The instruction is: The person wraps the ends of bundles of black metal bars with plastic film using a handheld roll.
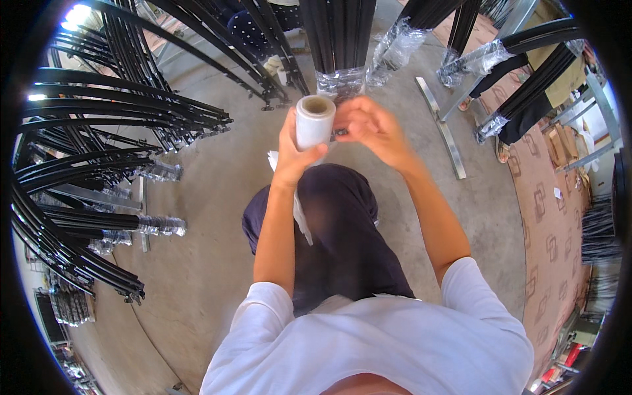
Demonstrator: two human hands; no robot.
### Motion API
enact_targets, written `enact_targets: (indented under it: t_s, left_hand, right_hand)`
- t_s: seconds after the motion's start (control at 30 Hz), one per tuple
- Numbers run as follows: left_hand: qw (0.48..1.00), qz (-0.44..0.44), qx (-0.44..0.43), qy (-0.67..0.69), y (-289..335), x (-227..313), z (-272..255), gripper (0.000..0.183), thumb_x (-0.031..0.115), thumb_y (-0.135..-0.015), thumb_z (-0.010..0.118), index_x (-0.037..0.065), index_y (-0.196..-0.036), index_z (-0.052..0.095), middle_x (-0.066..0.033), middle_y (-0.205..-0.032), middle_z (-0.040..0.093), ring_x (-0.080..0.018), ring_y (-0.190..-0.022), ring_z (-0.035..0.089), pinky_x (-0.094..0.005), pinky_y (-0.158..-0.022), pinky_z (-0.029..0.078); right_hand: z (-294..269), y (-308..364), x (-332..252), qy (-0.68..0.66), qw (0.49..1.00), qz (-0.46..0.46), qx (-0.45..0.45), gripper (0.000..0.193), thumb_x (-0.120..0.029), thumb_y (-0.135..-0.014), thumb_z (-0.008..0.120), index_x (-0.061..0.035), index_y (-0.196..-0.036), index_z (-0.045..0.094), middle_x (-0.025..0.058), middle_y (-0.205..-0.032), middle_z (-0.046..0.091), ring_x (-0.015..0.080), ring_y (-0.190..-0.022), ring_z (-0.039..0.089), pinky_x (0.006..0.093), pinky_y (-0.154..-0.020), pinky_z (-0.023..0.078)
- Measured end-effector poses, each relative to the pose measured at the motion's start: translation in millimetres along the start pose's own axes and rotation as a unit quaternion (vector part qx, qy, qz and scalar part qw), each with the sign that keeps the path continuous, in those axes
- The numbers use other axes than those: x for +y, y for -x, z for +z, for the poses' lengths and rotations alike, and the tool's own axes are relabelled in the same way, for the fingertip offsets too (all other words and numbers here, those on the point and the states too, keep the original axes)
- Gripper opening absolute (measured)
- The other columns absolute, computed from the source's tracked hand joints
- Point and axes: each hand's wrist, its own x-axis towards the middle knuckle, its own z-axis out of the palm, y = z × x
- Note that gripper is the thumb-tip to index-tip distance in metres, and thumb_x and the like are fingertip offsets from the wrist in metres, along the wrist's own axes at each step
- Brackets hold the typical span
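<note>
A roll of clear stretch film [315, 130] stands upright in my left hand [293, 159], its cardboard core facing up. The thumb lies across its front and the fingers go round its left side. My right hand [375, 130] is just right of the roll, its fingers bent and smeared by motion; a small dark tip shows beside them, and whether they grip it I cannot tell. Straight beyond both hands, a bundle of long black tubes [339, 39] hangs with its lower end wrapped in film [340, 82]. A loose whitish strip [301, 220] trails down by my left wrist.
Racks of black tubes [125, 99] crowd the left, some ends wrapped in film. More wrapped bundles [540, 79] slant in from the right. A metal bar [442, 128] lies on the concrete floor [191, 276]. People stand behind the tubes, one in polka-dot cloth [253, 36].
</note>
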Motion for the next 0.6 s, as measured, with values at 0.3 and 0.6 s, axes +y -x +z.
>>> enact_targets:
  t_s: [0.3,0.6]
  left_hand:
    - [0.999,0.039,0.006,-0.004,15.9,-9.7,15.8,0.071,0.029,-0.057,0.077,0.005,-0.111,0.039,-0.0046,-0.106,0.045,-0.014,-0.099,0.042,-0.0288,-0.088,0.031]
    - [0.996,0.062,0.056,0.041,20.6,-13.2,1.4,0.067,0.024,-0.058,0.078,0.007,-0.104,0.033,-0.0131,-0.092,0.055,-0.0262,-0.091,0.057,-0.0356,-0.078,0.045]
  right_hand:
    - [-24.5,-39.0,0.1,0.072,0.993,-0.042,-0.085,0.044,-0.011,-0.069,0.069,-0.0009,-0.109,0.053,0.008,-0.092,0.063,0.0157,-0.088,0.059,0.0283,-0.081,0.045]
    - [-41.1,-42.6,2.1,0.044,0.997,-0.028,-0.054,0.035,-0.013,-0.066,0.071,-0.0012,-0.097,0.058,0.0075,-0.085,0.063,0.0161,-0.08,0.06,0.0294,-0.074,0.046]
